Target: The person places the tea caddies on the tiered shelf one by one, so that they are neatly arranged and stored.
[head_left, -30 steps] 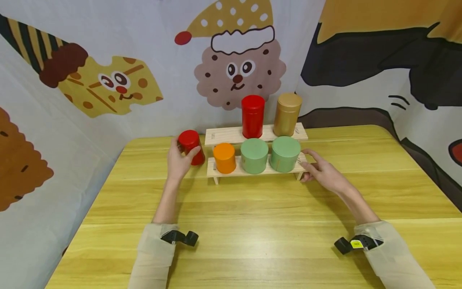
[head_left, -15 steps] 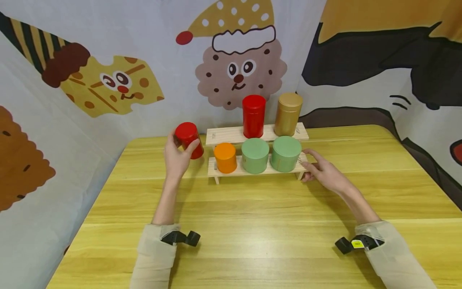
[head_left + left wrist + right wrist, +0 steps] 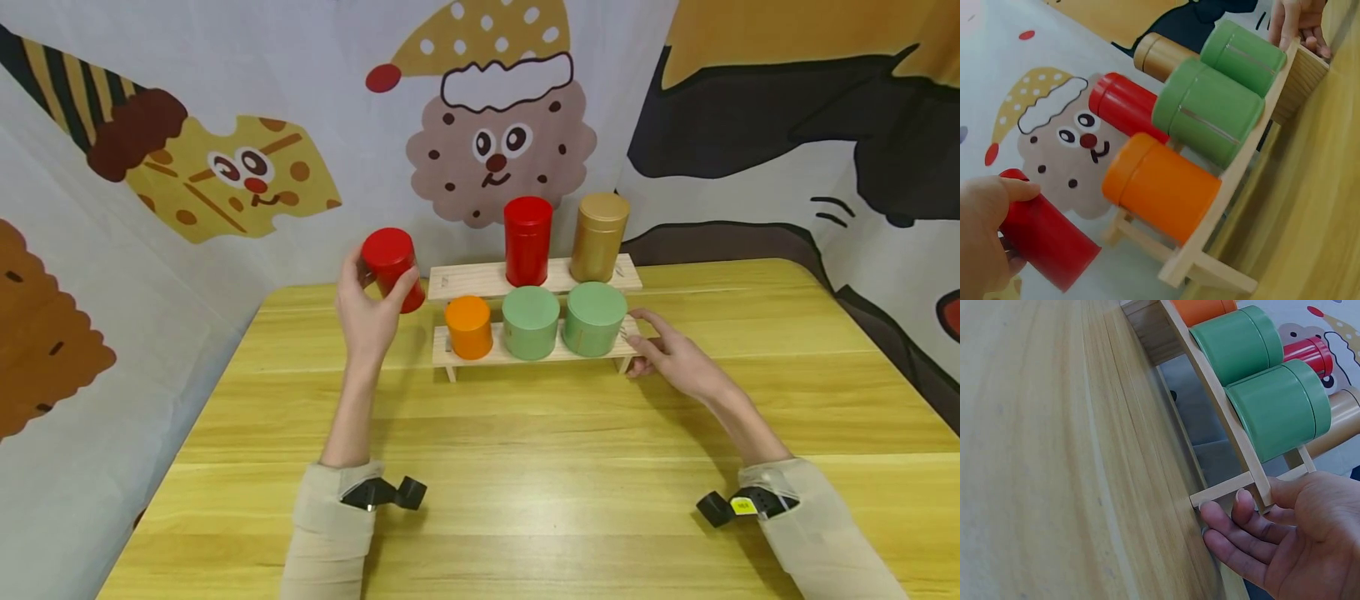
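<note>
My left hand (image 3: pixel 367 312) grips a red tin canister (image 3: pixel 392 267), thumb on one side and fingers on the other. In the left wrist view that red canister hangs tilted beside the left end of a two-tier wooden rack (image 3: pixel 1182 265). My right hand (image 3: pixel 672 358) holds the right end of the rack's lower tier; in the right wrist view its thumb is at the board's top and its fingers curl beneath. On the lower tier stand an orange tin (image 3: pixel 468 327) and two green tins (image 3: pixel 530 323). A red canister (image 3: pixel 527 242) and a gold canister (image 3: pixel 599 239) stand on the upper tier.
The rack stands near the back edge of a yellow wood-grain table (image 3: pixel 510 467). Behind it hangs a white cloth (image 3: pixel 300 67) printed with cartoon figures. The upper tier has bare board (image 3: pixel 461 282) at its left end.
My left hand has raised the red canister from beside the lower tier to about the upper tier's height, left of the rack. My right hand has stayed at the rack's end.
</note>
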Demonstrator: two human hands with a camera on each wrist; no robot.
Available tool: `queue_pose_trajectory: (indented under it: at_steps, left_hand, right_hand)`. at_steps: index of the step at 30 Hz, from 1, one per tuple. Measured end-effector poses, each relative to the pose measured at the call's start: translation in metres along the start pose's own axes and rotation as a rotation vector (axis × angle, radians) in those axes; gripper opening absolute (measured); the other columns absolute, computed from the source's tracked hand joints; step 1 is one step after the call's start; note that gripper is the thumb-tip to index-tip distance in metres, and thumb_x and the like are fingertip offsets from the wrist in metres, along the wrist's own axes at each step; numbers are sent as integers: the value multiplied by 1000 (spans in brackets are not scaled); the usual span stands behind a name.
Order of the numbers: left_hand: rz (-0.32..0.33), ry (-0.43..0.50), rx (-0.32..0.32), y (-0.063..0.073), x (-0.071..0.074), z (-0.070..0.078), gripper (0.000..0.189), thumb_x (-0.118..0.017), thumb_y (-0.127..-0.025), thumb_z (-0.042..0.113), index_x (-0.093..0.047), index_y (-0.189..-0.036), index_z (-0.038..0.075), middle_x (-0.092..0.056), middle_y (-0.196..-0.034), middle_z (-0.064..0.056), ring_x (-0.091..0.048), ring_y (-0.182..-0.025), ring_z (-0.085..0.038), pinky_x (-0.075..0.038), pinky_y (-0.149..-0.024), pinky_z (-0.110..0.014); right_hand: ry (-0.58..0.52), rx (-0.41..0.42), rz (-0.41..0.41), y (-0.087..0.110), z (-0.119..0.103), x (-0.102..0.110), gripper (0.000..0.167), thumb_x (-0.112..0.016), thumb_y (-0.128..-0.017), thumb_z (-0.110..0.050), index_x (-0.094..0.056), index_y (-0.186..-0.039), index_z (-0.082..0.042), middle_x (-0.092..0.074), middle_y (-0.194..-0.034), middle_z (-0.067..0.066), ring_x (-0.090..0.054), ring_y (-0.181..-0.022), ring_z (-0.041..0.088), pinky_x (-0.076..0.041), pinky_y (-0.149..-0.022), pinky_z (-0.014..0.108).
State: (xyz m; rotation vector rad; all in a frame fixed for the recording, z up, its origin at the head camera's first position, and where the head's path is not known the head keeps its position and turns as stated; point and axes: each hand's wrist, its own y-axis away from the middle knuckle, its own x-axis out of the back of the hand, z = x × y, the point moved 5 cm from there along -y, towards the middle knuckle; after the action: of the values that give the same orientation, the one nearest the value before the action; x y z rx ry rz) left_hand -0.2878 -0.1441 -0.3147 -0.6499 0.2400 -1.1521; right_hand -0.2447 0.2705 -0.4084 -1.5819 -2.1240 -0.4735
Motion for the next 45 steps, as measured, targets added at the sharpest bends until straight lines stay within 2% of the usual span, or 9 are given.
queue_pose_trajectory:
  at_steps: [5, 13, 22, 27, 38, 45]
  left_hand:
    - [10, 4, -40, 1, -3, 12, 60, -82, -86, 17, -55, -137, -1, -64, -127, -11, -59, -110, -22, -48, -97, -37]
    - [23, 94, -74, 0, -11, 26, 59, -83, -86, 18, -58, -136, 0, -66, -124, -10, -60, -108, -20, -48, -96, -36]
    - [-1, 144, -57, 0, -27, 30, 60, -82, -87, 20, -57, -138, 2, -66, -124, -8, -60, -106, -19, -48, -96, -36]
    - [-18, 163, -22, 0, -36, 31, 61, -81, -87, 22, -56, -140, 6, -65, -127, -5, -59, -108, -19, -47, -98, -37]
    - [-37, 162, -13, 0, -53, 30, 58, -82, -86, 21, -58, -137, 5, -66, -124, -6, -61, -105, -20, -48, -97, -37]
    - [-64, 151, 26, 0, -61, 29, 59, -82, -87, 23, -58, -138, 7, -66, -127, -5, -60, -109, -21, -47, -100, -40]
  right_hand:
    - [-12, -1, 1, 1, -1, 0, 56, -42, -110, -24, -19, -157, -3, -68, -82, 16, -71, -80, 28, -58, -77, 36]
    - [-1, -1, 5, 1, 0, 1, 57, -42, -110, -24, -19, -157, -2, -68, -82, 15, -71, -80, 28, -58, -77, 34]
    - [6, -14, 4, 1, 1, 0, 56, -41, -111, -25, -19, -158, -3, -68, -82, 15, -71, -81, 29, -58, -77, 36]
    - [11, -23, 8, 0, 2, 1, 56, -41, -110, -25, -19, -158, -4, -68, -82, 15, -71, -82, 29, -58, -77, 35]
    - [-1, -11, 10, -2, 2, 1, 54, -41, -110, -22, -21, -157, -3, -69, -81, 15, -70, -79, 29, -57, -74, 34]
    - [8, -20, 8, -1, 2, 1, 55, -41, -110, -23, -20, -158, -4, -69, -82, 14, -70, -81, 29, -57, -76, 35]
